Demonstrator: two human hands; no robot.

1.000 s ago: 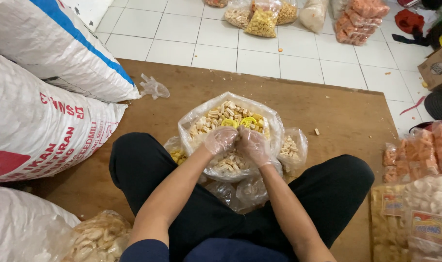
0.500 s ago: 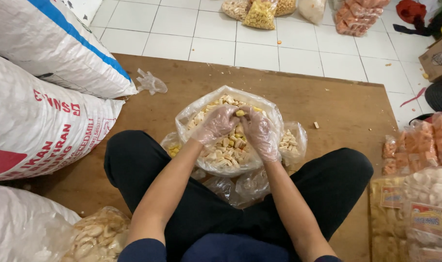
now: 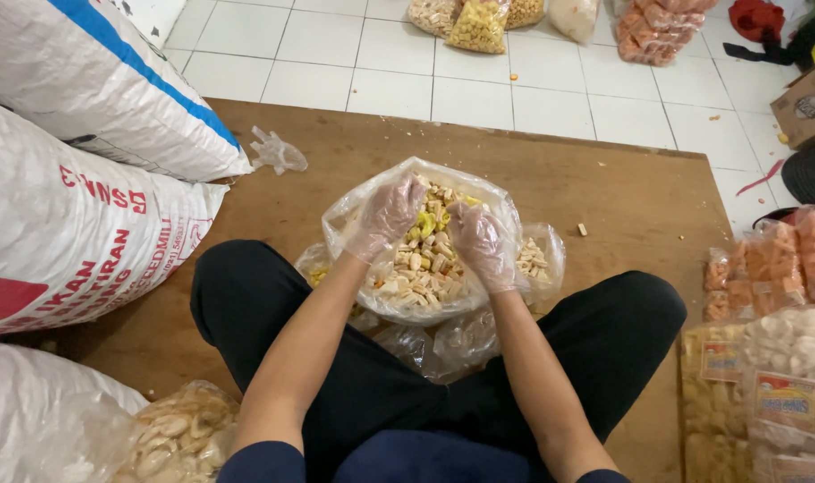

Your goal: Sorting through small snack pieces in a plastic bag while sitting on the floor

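The bag point(image 3: 423, 246) of mixed snacks sits on the brown surface point(image 3: 640, 201) between the seated person's knees, mouth open upward toward the camera, with no clear long axis. Left hand point(image 3: 388, 217), in a clear glove, has its fingers curled narrow on the bag's left rim; right hand point(image 3: 482, 246), also gloved, has its fingers curled narrow over the snacks at the right rim, though whether they grip pieces or plastic cannot be told. Farther off, a loose glove point(image 3: 278, 152) lies on the surface beside the white sacks point(image 3: 76, 161).
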